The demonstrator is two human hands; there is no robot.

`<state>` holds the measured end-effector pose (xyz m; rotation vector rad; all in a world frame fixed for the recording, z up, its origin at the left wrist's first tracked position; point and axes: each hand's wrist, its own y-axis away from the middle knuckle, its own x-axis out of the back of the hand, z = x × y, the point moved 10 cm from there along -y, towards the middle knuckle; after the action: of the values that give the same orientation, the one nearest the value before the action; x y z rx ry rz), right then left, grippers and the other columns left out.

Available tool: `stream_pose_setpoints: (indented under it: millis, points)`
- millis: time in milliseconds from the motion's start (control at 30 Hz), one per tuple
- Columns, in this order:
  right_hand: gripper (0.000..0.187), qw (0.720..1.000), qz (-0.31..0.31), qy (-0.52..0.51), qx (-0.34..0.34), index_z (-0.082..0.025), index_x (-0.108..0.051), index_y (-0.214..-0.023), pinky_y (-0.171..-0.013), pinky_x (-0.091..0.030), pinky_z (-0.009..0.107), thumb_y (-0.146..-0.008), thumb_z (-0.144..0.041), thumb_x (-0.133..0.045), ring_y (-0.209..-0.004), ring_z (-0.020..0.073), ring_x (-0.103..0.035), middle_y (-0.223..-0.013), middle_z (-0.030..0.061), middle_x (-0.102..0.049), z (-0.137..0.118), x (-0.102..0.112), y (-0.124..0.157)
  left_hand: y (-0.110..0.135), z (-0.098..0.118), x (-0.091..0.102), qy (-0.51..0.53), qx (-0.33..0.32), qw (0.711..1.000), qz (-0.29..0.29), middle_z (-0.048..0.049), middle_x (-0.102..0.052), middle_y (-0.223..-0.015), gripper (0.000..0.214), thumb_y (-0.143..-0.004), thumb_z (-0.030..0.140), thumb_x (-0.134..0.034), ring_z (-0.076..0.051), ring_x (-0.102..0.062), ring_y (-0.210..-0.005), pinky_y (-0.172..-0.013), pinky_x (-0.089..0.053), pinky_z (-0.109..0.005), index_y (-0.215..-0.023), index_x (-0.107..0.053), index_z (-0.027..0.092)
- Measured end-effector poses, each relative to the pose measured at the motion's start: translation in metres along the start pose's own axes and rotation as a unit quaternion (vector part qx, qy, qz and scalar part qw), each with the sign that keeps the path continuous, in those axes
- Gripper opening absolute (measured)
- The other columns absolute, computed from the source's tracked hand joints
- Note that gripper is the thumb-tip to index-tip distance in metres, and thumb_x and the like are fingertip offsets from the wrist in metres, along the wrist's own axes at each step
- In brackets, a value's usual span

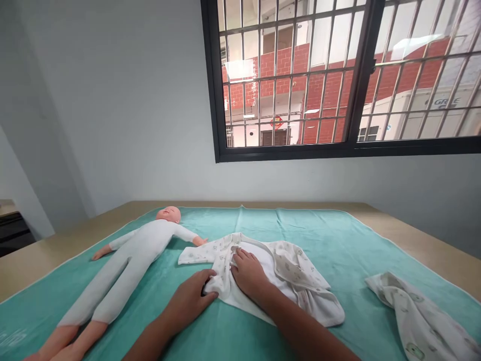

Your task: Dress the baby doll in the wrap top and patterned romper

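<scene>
Patterned baby shirt (300, 265) lies open on green cloth (349, 240), beside the doll (146, 243). Left hand (193, 296) pinches its side edge; right hand (250, 272) rests over the opening, grip cannot be told.

Two printed garments (287, 284) (423, 313); one doll (150, 240), bearing two arms (184, 232) and two legs (116, 283); one green cloth (353, 265); one counter (413, 240); one dark-framed window (359, 100), two barred panes (289, 75) showing.

Plain indoor room with a barred window (364, 80)

Home or training room, I cannot tell: bare grey walls (124, 100) at upper left, brick building (326, 100) outside at upper right, cloth-covered table (409, 230) below, baby doll (150, 240) at left.
</scene>
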<state>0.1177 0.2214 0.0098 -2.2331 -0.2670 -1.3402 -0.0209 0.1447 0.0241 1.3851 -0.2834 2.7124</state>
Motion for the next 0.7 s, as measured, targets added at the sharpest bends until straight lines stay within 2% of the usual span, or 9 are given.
stream_pose_setpoints:
  millis: [67,133,200,300,367,467,533,600,700]
  points:
    - [0.037,1.000,-0.007,-0.002,-0.015,-0.019,-0.059,-0.124,-0.111,-0.030,0.041,-0.096,-0.032,-0.038,-0.134,0.0241,-0.042,-0.142,0.0105,-0.051,0.008,0.003,-0.004,-0.001,0.004,-0.001,0.027,0.004,1.000,0.008,-0.0013,-0.065,-0.095,0.033,-0.083,0.033,-0.050,-0.020,-0.059,-0.085,-0.078,-0.043,-0.029,-0.114,-0.058,0.025]
    - [0.038,1.000,-0.010,-0.003,-0.029,-0.019,-0.062,-0.118,-0.107,-0.034,0.039,-0.097,-0.032,-0.033,-0.129,0.0232,-0.048,-0.134,0.0102,-0.058,0.021,0.009,-0.008,-0.001,0.002,0.004,0.071,0.020,0.997,0.035,0.0017,-0.058,-0.078,0.031,-0.082,0.029,-0.046,-0.017,-0.053,-0.072,-0.070,-0.041,-0.027,-0.109,-0.058,0.023]
    - [0.039,0.999,-0.012,0.000,-0.041,-0.017,-0.065,-0.111,-0.105,-0.035,0.039,-0.097,-0.031,-0.031,-0.124,0.0240,-0.051,-0.126,0.0121,-0.063,0.036,0.014,-0.010,-0.001,-0.003,0.012,0.126,0.029,0.990,0.064,0.0036,-0.048,-0.072,0.030,-0.078,0.025,-0.045,-0.016,-0.047,-0.068,-0.065,-0.037,-0.026,-0.105,-0.058,0.021]
    - [0.037,0.999,-0.020,0.007,-0.048,-0.015,-0.064,-0.115,-0.109,-0.029,0.041,-0.094,-0.035,-0.040,-0.130,0.0267,-0.046,-0.135,0.0142,-0.057,0.052,0.015,-0.008,-0.001,-0.012,0.017,0.206,0.030,0.975,0.073,0.0050,-0.037,-0.069,0.028,-0.076,0.024,-0.046,-0.014,-0.039,-0.065,-0.060,-0.032,-0.024,-0.102,-0.057,0.020]
    - [0.051,0.998,-0.033,0.010,-0.046,-0.015,-0.056,-0.129,-0.114,-0.021,0.044,-0.090,-0.047,-0.047,-0.138,0.0291,-0.035,-0.146,0.0142,-0.046,0.056,0.012,-0.006,-0.001,-0.014,0.018,0.230,0.023,0.971,0.060,0.0059,-0.031,-0.067,0.026,-0.076,0.024,-0.047,-0.013,-0.034,-0.062,-0.058,-0.028,-0.024,-0.099,-0.056,0.020]
    - [0.080,0.995,-0.085,0.018,-0.048,-0.014,-0.039,-0.145,-0.116,-0.012,0.049,-0.085,-0.066,-0.044,-0.145,0.0317,-0.019,-0.156,0.0149,-0.028,0.058,0.001,-0.002,0.002,-0.008,0.018,0.209,0.007,0.977,0.038,0.0062,-0.027,-0.065,0.020,-0.077,0.022,-0.046,-0.013,-0.031,-0.062,-0.058,-0.025,-0.024,-0.092,-0.058,0.020]
    - [0.089,0.991,-0.122,0.025,-0.046,-0.014,-0.029,-0.150,-0.117,-0.009,0.051,-0.083,-0.073,-0.040,-0.147,0.0314,-0.012,-0.159,0.0140,-0.019,0.057,-0.006,0.000,0.006,0.000,0.017,0.172,-0.006,0.985,0.014,0.0059,-0.030,-0.064,0.017,-0.078,0.021,-0.045,-0.013,-0.033,-0.063,-0.060,-0.025,-0.025,-0.087,-0.059,0.020]
    - [0.089,0.991,-0.127,0.031,-0.043,-0.015,-0.027,-0.151,-0.117,-0.007,0.050,-0.084,-0.073,-0.037,-0.148,0.0303,-0.009,-0.160,0.0127,-0.017,0.055,-0.007,0.002,0.009,0.010,0.013,0.132,-0.022,0.991,-0.016,0.0054,-0.036,-0.063,0.014,-0.081,0.023,-0.046,-0.014,-0.037,-0.064,-0.062,-0.026,-0.025,-0.078,-0.059,0.020]
    - [0.081,0.995,-0.091,0.037,-0.032,-0.017,-0.032,-0.149,-0.118,-0.007,0.049,-0.088,-0.070,-0.032,-0.147,0.0290,-0.013,-0.158,0.0123,-0.023,0.050,-0.001,0.003,0.011,0.018,0.010,0.099,-0.047,0.993,-0.034,0.0043,-0.040,-0.060,0.035,-0.090,0.039,-0.043,-0.014,-0.040,-0.063,-0.063,-0.027,-0.027,-0.063,-0.053,0.018]
